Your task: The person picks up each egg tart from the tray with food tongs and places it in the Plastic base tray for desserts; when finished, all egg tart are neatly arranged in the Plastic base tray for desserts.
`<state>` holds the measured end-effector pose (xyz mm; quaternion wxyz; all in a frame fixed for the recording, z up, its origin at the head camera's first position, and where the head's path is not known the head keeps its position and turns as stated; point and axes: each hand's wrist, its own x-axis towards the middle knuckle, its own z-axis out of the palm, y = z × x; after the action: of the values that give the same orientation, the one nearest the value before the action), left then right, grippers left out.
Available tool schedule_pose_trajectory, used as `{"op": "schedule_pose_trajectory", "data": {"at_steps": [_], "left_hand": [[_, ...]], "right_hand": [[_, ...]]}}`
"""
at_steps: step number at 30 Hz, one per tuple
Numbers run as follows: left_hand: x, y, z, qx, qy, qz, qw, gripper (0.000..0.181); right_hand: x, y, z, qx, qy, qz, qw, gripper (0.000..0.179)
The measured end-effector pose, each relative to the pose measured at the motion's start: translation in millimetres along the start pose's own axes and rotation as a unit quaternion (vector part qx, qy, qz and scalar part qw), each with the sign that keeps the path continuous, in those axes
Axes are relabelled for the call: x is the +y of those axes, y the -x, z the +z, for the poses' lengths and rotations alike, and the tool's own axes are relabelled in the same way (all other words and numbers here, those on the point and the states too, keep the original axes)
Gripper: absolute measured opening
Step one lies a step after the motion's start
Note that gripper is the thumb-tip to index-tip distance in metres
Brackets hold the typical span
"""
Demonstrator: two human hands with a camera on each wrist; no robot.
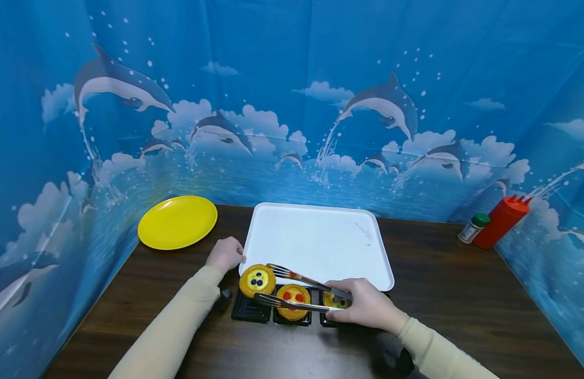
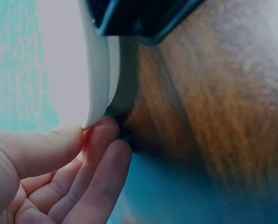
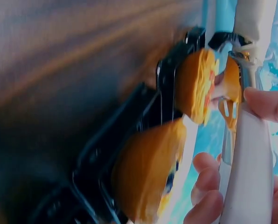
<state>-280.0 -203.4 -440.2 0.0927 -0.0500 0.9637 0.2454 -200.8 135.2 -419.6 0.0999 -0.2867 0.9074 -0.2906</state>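
My left hand [image 1: 225,255] pinches the left edge of a white tray [image 1: 315,237] between thumb and fingers, as the left wrist view also shows. My right hand [image 1: 363,303] grips metal serving tongs [image 1: 307,276]. Their slotted tips lie on either side of an egg tart with blueberries [image 1: 257,280], which is above the leftmost black holder [image 1: 249,311]. A tart with red berries [image 1: 293,302] sits in the middle black holder. Another tart with dark berries [image 3: 146,172] is in the right one, partly hidden by my right hand in the head view.
A yellow plate [image 1: 177,222] lies at the back left of the dark wooden table [image 1: 443,295]. At the back right stand a green-capped shaker [image 1: 473,228] and a red squeeze bottle [image 1: 502,221]. A blue dolphin-print curtain [image 1: 273,105] hangs behind and along both sides.
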Motion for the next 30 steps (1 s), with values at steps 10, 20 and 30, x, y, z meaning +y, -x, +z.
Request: {"op": "schedule_pose_trajectory", "data": {"at_steps": [10,20,30], "left_hand": [[-5.7,-6.1,0.7,-0.009,0.005,-0.009,0.9999,0.015],[-0.1,-3.9,2.2,-0.011,-0.003,-0.012,0.9999,0.016],[-1.1,-6.5,2.1,-0.013,-0.003,-0.02,0.9997,0.016]], "right_hand": [[-15,12.7,16,-0.004,-0.036,0.007,0.9993,0.057],[-28,30.8,38,0.017,-0.054,0.063,0.9964,0.061],[-43,41.7,52,0.0,-0.113,0.128,0.9853,0.066]]}}
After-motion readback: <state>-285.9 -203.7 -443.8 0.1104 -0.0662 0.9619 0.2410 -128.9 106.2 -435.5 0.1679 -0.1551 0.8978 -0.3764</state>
